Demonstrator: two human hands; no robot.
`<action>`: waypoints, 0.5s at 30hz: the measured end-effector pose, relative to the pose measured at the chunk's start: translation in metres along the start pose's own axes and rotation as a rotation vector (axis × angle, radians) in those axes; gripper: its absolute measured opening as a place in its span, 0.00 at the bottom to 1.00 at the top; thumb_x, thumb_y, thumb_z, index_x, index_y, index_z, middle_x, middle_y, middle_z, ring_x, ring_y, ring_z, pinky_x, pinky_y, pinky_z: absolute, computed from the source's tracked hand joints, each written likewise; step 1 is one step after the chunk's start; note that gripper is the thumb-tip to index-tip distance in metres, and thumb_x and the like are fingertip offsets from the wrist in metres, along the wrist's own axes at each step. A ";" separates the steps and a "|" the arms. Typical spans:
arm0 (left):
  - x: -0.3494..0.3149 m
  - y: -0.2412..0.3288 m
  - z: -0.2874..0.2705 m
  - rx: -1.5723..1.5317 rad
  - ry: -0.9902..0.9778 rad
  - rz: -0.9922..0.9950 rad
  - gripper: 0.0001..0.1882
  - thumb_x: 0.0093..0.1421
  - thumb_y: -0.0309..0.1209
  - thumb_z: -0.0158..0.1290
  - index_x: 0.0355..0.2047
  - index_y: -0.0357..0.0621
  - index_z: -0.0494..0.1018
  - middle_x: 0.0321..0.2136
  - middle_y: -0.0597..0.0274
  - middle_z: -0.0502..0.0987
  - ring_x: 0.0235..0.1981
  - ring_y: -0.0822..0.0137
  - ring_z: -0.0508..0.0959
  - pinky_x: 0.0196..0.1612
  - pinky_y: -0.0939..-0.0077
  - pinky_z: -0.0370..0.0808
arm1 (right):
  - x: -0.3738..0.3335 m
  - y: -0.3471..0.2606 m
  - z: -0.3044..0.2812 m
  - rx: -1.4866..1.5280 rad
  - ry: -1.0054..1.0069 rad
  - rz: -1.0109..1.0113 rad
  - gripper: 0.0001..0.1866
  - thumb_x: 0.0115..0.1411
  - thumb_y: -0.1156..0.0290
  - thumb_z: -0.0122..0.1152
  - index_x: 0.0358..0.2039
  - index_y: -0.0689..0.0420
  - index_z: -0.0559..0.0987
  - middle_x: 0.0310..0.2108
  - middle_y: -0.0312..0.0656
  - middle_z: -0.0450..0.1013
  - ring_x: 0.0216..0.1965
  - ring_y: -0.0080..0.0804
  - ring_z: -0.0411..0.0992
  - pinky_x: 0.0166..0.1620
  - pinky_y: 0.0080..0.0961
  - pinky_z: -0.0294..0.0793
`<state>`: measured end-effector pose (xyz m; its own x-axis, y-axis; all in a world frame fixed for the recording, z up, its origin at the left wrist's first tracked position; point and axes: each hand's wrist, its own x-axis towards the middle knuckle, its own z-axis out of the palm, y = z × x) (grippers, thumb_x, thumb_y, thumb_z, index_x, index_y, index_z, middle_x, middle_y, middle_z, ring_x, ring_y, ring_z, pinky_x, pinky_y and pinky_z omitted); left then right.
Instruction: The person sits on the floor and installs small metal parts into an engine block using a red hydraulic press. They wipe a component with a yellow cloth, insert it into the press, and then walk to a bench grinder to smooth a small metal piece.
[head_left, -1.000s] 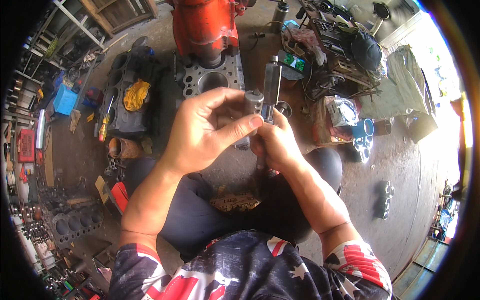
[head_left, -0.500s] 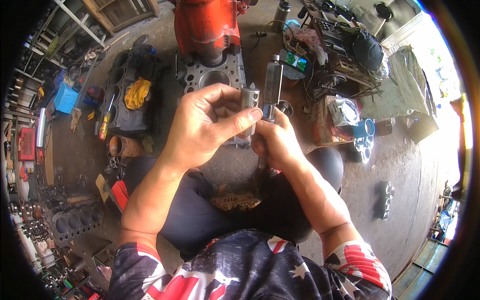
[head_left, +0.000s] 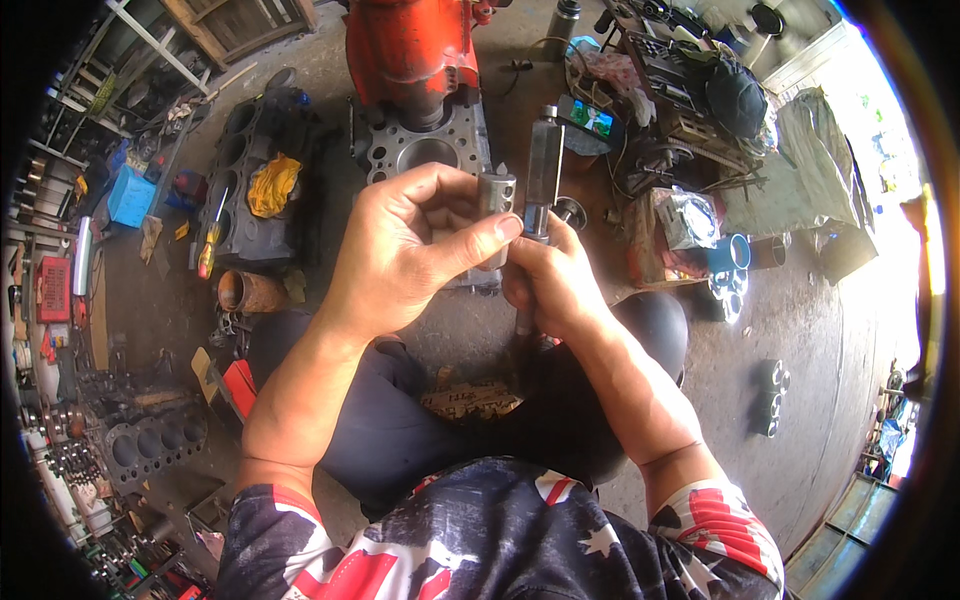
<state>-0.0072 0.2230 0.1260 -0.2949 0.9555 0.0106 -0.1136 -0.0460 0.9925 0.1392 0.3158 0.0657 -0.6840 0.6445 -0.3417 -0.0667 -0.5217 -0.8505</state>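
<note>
My left hand is closed, thumb and fingers gripping a short grey metal cylinder. Small holes show in its side, and a pointed bit stands up from its top end. My right hand wraps around the lower part of a long, dark metal tool. It stands nearly upright, with a narrow round end on top; its lower part is hidden by my fingers. The cylinder and the dark tool are side by side, a small gap between their upper ends. Both hands are above my lap, in front of an engine block.
A red machine stands over that block. To the left are another engine block with a yellow cloth and a rusty cylinder sleeve. On the right, a lit screen and a blue ring-shaped part sit near a cluttered bench.
Hardly anything differs. The cylinder and the dark tool sit slightly further left and higher in the view, with both hands keeping the same grip.
</note>
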 end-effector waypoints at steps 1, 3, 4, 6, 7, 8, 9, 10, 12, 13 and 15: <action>0.000 0.000 0.000 -0.009 -0.002 0.004 0.12 0.60 0.27 0.63 0.41 0.34 0.76 0.29 0.61 0.81 0.28 0.76 0.80 0.34 0.83 0.77 | 0.000 0.000 0.000 0.002 -0.005 -0.002 0.12 0.60 0.70 0.66 0.35 0.61 0.71 0.23 0.38 0.72 0.12 0.18 0.63 0.14 0.18 0.60; 0.001 0.000 0.000 -0.005 -0.004 0.003 0.11 0.60 0.26 0.63 0.40 0.34 0.76 0.29 0.61 0.81 0.29 0.76 0.80 0.35 0.83 0.77 | 0.000 0.001 -0.001 0.001 -0.011 -0.007 0.12 0.61 0.71 0.66 0.35 0.61 0.71 0.23 0.38 0.72 0.12 0.18 0.63 0.14 0.18 0.60; 0.001 0.000 -0.001 -0.013 -0.009 0.012 0.11 0.60 0.26 0.63 0.40 0.34 0.76 0.29 0.61 0.81 0.29 0.76 0.80 0.35 0.83 0.77 | 0.001 0.001 -0.001 -0.002 -0.013 -0.009 0.11 0.61 0.71 0.66 0.35 0.61 0.72 0.23 0.37 0.72 0.12 0.19 0.63 0.14 0.18 0.60; 0.001 -0.001 -0.001 -0.017 -0.008 0.016 0.10 0.60 0.26 0.62 0.40 0.35 0.76 0.29 0.61 0.81 0.29 0.76 0.80 0.35 0.82 0.77 | 0.001 0.001 -0.002 -0.002 -0.012 -0.010 0.11 0.61 0.71 0.65 0.35 0.61 0.72 0.22 0.37 0.71 0.12 0.19 0.63 0.14 0.19 0.60; 0.001 -0.002 -0.001 -0.026 -0.011 0.024 0.10 0.60 0.25 0.62 0.40 0.35 0.76 0.29 0.61 0.81 0.29 0.76 0.80 0.35 0.82 0.77 | 0.001 0.001 -0.002 0.003 -0.010 -0.007 0.11 0.61 0.71 0.65 0.35 0.61 0.72 0.22 0.37 0.71 0.12 0.19 0.63 0.14 0.19 0.60; 0.002 -0.002 -0.001 -0.016 -0.011 0.020 0.10 0.60 0.25 0.62 0.40 0.35 0.76 0.29 0.61 0.81 0.29 0.76 0.80 0.35 0.82 0.77 | 0.001 0.001 -0.002 0.005 -0.006 -0.002 0.10 0.61 0.72 0.65 0.35 0.61 0.72 0.22 0.37 0.71 0.12 0.19 0.63 0.14 0.19 0.60; 0.002 -0.002 -0.001 -0.010 -0.015 0.020 0.10 0.60 0.25 0.62 0.40 0.35 0.76 0.30 0.61 0.81 0.29 0.76 0.80 0.35 0.82 0.78 | 0.001 0.001 -0.001 0.004 -0.010 -0.006 0.10 0.61 0.72 0.65 0.35 0.61 0.72 0.22 0.37 0.71 0.12 0.19 0.63 0.14 0.19 0.60; 0.002 -0.002 -0.002 -0.008 -0.018 0.019 0.10 0.60 0.25 0.62 0.40 0.35 0.76 0.30 0.61 0.81 0.29 0.76 0.80 0.35 0.82 0.78 | 0.001 0.001 -0.001 0.001 -0.011 -0.008 0.10 0.61 0.72 0.65 0.35 0.61 0.72 0.22 0.36 0.71 0.12 0.19 0.63 0.14 0.19 0.60; 0.002 -0.003 -0.001 -0.004 -0.011 0.024 0.09 0.60 0.25 0.62 0.39 0.35 0.76 0.30 0.61 0.81 0.29 0.76 0.80 0.35 0.82 0.78 | 0.000 0.001 -0.001 -0.005 -0.009 -0.008 0.10 0.61 0.72 0.65 0.35 0.61 0.71 0.21 0.36 0.70 0.12 0.19 0.63 0.14 0.19 0.60; 0.002 -0.003 -0.001 -0.013 -0.011 0.030 0.09 0.60 0.25 0.62 0.39 0.35 0.76 0.30 0.61 0.81 0.29 0.76 0.80 0.35 0.82 0.78 | 0.000 0.000 0.000 -0.008 -0.007 -0.006 0.10 0.61 0.72 0.65 0.35 0.61 0.71 0.21 0.36 0.70 0.12 0.19 0.63 0.14 0.19 0.60; 0.002 -0.003 -0.002 -0.004 -0.008 0.022 0.09 0.60 0.25 0.62 0.39 0.35 0.76 0.30 0.61 0.81 0.29 0.76 0.80 0.35 0.82 0.78 | 0.000 0.000 0.000 -0.008 0.000 -0.001 0.10 0.61 0.72 0.65 0.35 0.61 0.71 0.21 0.35 0.69 0.12 0.19 0.63 0.14 0.19 0.60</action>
<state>-0.0090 0.2243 0.1227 -0.2893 0.9567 0.0331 -0.1110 -0.0679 0.9915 0.1391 0.3158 0.0658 -0.6841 0.6449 -0.3407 -0.0613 -0.5163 -0.8542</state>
